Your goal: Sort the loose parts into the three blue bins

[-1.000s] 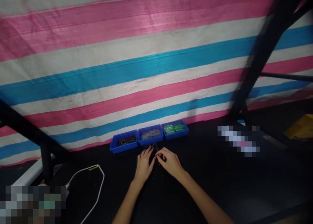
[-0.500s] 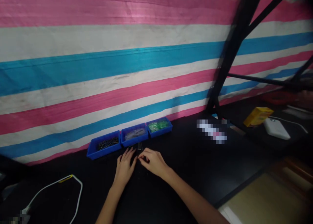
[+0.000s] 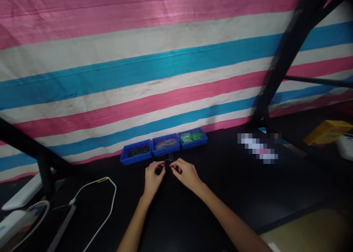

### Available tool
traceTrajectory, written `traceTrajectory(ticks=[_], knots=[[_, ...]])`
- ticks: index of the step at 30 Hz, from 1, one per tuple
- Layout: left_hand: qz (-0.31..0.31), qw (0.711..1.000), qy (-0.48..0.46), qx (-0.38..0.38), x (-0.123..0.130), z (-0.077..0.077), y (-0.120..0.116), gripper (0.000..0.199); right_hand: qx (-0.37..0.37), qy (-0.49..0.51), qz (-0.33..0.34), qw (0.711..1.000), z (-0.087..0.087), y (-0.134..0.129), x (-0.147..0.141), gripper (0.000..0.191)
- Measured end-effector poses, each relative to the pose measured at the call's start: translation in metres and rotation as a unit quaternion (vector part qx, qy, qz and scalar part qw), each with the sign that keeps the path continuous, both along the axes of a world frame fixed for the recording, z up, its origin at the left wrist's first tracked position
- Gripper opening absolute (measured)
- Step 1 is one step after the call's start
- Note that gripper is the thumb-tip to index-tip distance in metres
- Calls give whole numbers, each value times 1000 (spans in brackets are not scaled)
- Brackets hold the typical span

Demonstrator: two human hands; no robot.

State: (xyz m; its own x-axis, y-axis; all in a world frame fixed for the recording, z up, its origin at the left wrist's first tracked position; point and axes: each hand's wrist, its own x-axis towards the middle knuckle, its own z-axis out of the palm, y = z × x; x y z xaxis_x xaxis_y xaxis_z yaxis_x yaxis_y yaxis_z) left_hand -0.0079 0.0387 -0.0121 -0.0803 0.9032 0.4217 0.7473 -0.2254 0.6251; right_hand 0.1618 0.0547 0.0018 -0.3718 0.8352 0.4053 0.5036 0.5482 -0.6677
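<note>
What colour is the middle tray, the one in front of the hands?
The middle tray is blue, seen best in the head view.

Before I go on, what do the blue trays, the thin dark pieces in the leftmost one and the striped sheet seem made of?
Blue trays: probably molded plastic, smooth, evenly colored. Thin dark pieces: perhaps metal, given faint glints; too small to confirm. Striped sheet: likely plastic tarp, creased, slightly shiny.

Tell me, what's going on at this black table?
Someone is working bare-handed at the black table. The left hand and right hand are close together, fingers curled, near a few thin pieces; whether either hand grips something is too small to tell. Just beyond stand three blue trays in a row, holding, left to right, dark pieces, pale pieces and green pieces.
</note>
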Motion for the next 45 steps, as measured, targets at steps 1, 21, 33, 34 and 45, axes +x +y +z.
traceTrajectory(ticks=[1,21,33,34,45], knots=[[-2,999,-45,1,2,1,-1,22,-7,3,-9,1000,0,0,0,17],[-47,833,-529,-158,28,9,-10,58,-153,149,36,976,-4,2,-9,14],[-2,829,-542,-142,25,17,-10,53,-180,236,48,954,-6,9,-8,23],[-2,833,-536,-140,25,19,-10,54,-171,237,33,956,-5,10,-7,22],[-89,862,-462,-189,33,14,-14,46,-136,272,23,952,-4,9,-9,15]])
